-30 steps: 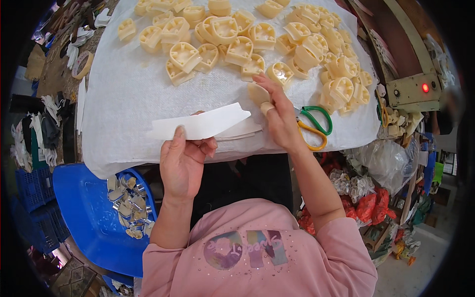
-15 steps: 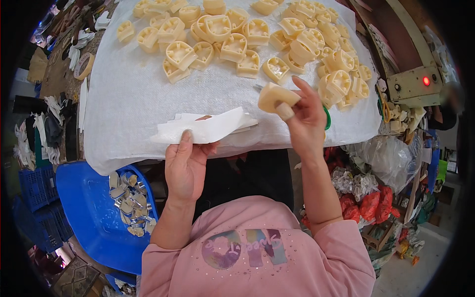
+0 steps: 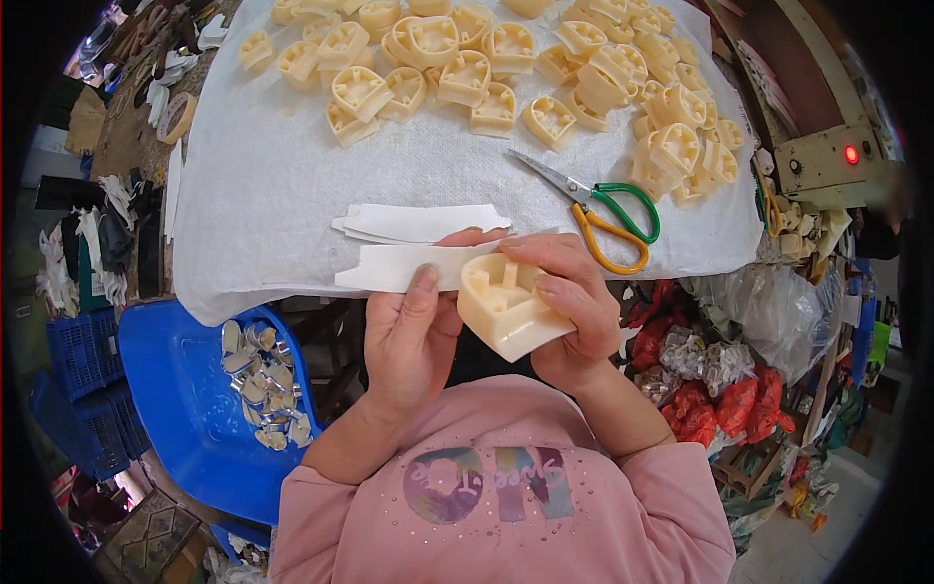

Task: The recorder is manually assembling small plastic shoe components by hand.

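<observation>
Count: one cream plastic piece in your right hand, fingers closed on it, hollow side up. One white strip pinched between your left hand's thumb and fingers, running behind the piece; contact between them unclear. At least two loose strips overlap just beyond. One pair of scissors, green and yellow handles, right of them. Dozens of matching pieces, too heaped for exact count.

Edges: you hold both at the white cloth's near edge; bare cloth lies left and ahead. Blue tub below left, metal-and-cream parts inside. Red bags low right.
</observation>
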{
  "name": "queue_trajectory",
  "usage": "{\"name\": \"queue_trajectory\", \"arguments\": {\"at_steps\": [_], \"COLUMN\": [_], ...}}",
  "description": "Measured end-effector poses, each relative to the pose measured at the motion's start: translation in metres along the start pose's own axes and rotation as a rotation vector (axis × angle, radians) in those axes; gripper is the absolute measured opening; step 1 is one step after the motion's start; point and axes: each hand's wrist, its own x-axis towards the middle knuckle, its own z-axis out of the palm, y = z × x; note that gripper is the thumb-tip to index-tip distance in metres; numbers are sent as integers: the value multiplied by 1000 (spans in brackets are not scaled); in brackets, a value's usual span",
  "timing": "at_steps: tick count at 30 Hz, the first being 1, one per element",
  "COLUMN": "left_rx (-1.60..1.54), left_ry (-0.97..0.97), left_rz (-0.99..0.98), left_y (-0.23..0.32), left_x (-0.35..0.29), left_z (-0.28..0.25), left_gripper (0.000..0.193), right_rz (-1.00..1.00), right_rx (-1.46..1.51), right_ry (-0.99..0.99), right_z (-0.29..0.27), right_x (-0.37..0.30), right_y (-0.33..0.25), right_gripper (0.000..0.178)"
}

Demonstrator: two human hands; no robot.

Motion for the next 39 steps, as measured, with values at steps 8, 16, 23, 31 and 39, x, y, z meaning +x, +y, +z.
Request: {"name": "queue_trajectory", "arguments": {"at_steps": [8, 16, 23, 31, 39], "left_rx": [86, 111, 229, 335, 686], "left_ry": [-26, -35, 49, 60, 194], "left_rz": [30, 48, 76, 99, 299], "left_y": [3, 2, 0, -3, 4], "left_x": [-7, -10, -13, -12, -10], "left_z": [8, 10, 16, 13, -3], "left_gripper": [44, 45, 45, 47, 31], "right_rz": [-75, -58, -40, -55, -20], "right_rx": [-8, -9, -278, -470, -625], "right_ry": [52, 59, 46, -9, -227], "right_z": [3, 1, 0, -4, -18], "right_x": [-1, -3, -6, -12, -1], "right_y": [-2, -2, -2, 10, -13], "right_gripper": [46, 47, 37, 31, 37]}}
